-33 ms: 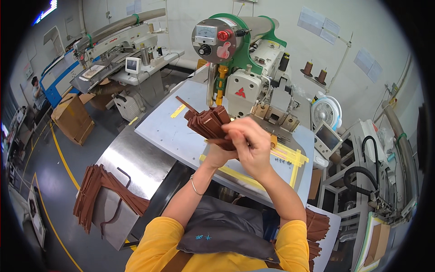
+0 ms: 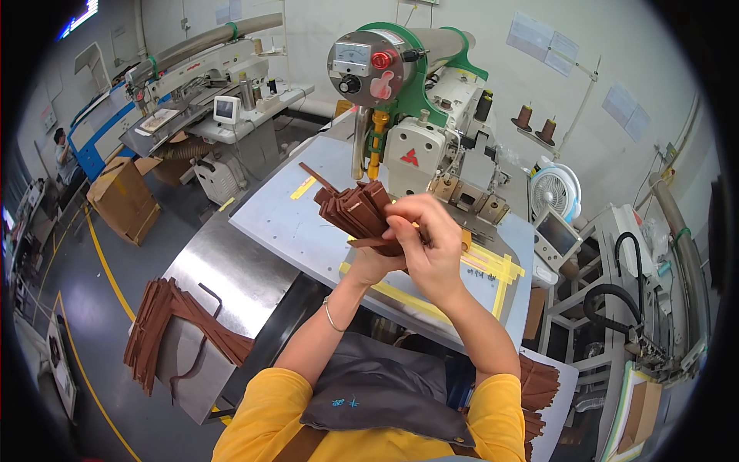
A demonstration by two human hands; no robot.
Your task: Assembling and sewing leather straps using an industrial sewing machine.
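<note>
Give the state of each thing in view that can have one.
Brown strip bundle: held above the worktop
Left hand: closed around the bundle
Right hand: fingers bent, at the bundle
Left strip pile: lying across grey panel
Thread spools: upright
Fan: upright; spinning unclear

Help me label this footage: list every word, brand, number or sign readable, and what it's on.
I won't copy wording; marks only:
Sewing machine: red emblem.
Apron: light-blue characters.
Worktable: dark handwriting near yellow tape.
Wall papers: too small to read.
Dial gauge: too small to read.
Brown strips: none legible.
</note>
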